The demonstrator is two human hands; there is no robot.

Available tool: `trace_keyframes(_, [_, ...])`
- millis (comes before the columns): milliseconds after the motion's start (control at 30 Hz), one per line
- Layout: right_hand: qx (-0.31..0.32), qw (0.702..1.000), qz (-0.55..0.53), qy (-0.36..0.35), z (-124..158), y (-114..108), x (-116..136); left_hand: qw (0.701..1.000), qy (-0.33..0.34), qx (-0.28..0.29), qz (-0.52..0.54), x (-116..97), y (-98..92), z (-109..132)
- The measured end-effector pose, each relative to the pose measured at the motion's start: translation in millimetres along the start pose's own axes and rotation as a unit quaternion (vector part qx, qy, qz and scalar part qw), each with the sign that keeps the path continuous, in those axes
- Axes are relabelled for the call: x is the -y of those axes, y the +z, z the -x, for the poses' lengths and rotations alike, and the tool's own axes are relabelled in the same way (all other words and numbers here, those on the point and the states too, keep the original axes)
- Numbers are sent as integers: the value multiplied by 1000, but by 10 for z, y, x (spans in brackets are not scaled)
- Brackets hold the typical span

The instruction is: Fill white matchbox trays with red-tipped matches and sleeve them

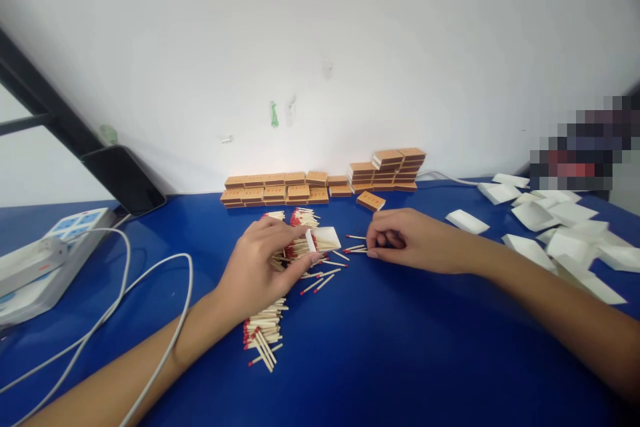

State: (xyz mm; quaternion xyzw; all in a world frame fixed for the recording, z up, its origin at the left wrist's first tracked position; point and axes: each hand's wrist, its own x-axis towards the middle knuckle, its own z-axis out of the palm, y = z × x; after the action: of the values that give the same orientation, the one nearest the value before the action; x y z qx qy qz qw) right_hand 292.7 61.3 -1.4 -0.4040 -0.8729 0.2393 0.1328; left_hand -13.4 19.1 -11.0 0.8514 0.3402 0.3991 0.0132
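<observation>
My left hand (267, 257) grips a small white matchbox tray (330, 237) between thumb and fingers; some matches lie inside it. To its right, my right hand (400, 240) is closed in a pinch at the ends of a few matches (354, 249), their red heads pointing left toward the tray. Loose matches (327, 280) are scattered on the blue table just below the tray. A larger pile of matches (267, 320) lies under and in front of my left hand, partly hidden by it. More matches (304, 217) show behind that hand.
Orange-brown matchboxes (265, 195) stand in stacked rows along the wall, with a single matchbox (371, 201) in front. Several white trays (570, 240) are heaped at the right. A power strip (75, 233), a white cable (187, 280) and a black phone (125, 180) occupy the left side.
</observation>
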Motion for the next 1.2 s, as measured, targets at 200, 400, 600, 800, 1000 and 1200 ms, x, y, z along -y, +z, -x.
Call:
trace_keyframes(200, [-3, 1000, -19, 5, -34, 66, -3, 1000, 0, -5, -6, 7, 4, -3])
trace_keyframes(400, [5, 1000, -13, 22, -35, 106, 10, 1000, -8, -1, 3, -2, 11, 3])
trace_keyframes(600, [-8, 1000, -1, 1, -16, 95, 3, 1000, -5, -8, -5, 21, -3, -5])
trace_keyframes(800, [-5, 1000, -19, 1, -22, 115, 6, 1000, -4, -1, -12, 21, -5, 2])
trace_keyframes(1000, [0, 1000, 1, -1, -18, 141, 24, 1000, -9, 6, -4, 25, 8, 19])
trace_keyframes(1200, [-16, 1000, 10, 3, -8, 65, 25, 1000, -1, -2, -10, 33, 7, 4])
